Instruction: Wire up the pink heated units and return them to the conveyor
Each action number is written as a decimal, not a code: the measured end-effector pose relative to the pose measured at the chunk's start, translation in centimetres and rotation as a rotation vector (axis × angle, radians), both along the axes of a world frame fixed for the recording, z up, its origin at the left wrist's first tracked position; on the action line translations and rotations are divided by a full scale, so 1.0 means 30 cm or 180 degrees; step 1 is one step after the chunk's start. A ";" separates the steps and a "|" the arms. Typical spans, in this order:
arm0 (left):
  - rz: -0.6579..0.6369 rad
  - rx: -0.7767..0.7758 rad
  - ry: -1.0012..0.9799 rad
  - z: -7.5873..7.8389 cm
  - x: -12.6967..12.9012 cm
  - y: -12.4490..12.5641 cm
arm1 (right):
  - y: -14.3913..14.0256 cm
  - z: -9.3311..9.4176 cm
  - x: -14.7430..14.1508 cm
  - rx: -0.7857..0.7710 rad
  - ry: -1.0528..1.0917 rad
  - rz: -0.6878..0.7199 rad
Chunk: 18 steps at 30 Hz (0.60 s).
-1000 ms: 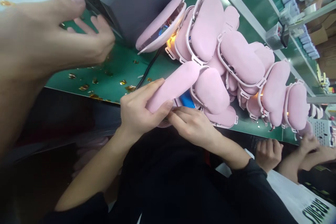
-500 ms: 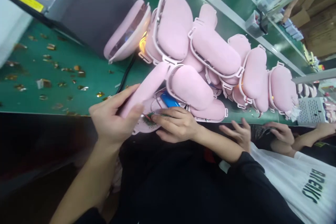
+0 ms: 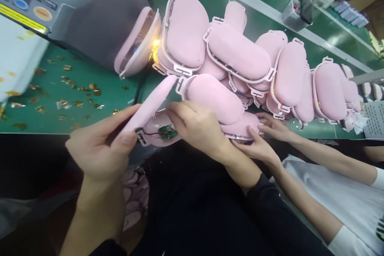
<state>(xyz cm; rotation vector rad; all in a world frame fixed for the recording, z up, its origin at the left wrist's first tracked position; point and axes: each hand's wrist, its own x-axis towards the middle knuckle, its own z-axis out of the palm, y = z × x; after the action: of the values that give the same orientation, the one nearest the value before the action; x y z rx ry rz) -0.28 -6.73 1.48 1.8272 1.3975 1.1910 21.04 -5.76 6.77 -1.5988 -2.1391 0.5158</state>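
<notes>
Tilting up in the head view, the pink cover, clamped in the left hand, stands steeper than half a second ago above the open shell at the bench edge. The right hand, fingers bunched, has shifted off the circuit board; its grip cannot be told. The board appears better exposed for work.

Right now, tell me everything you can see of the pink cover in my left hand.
The pink cover is smooth, rounded and plastic-looking, seen nearly edge-on. It slants up and to the right in the view, its near end gripped in your left hand, beside an open pink shell. Whether it touches that shell is unclear.
</notes>
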 end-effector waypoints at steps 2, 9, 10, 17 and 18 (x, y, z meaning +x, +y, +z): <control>0.0159 0.0300 -0.0229 0.049 0.019 0.002 | -0.007 -0.004 0.012 -0.0188 -0.0322 0.0083; -0.0251 0.0452 -0.0172 0.104 0.027 0.001 | -0.009 -0.007 0.029 -0.0461 -0.0261 0.0867; -0.0280 0.0497 -0.0144 0.096 0.029 0.000 | -0.006 -0.009 0.030 -0.0454 -0.0112 0.0911; -0.0138 0.0753 -0.0349 -0.015 0.102 0.002 | 0.002 -0.029 0.062 -0.0882 0.0503 0.0820; -0.0098 0.0773 -0.0353 -0.030 0.111 0.006 | 0.006 -0.026 0.068 -0.0948 0.0504 0.0812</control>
<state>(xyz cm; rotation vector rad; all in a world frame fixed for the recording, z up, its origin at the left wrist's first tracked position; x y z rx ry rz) 3.05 -6.55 0.59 1.9028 1.2025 1.4762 23.08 -5.58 5.97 -1.3769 -2.2349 1.0495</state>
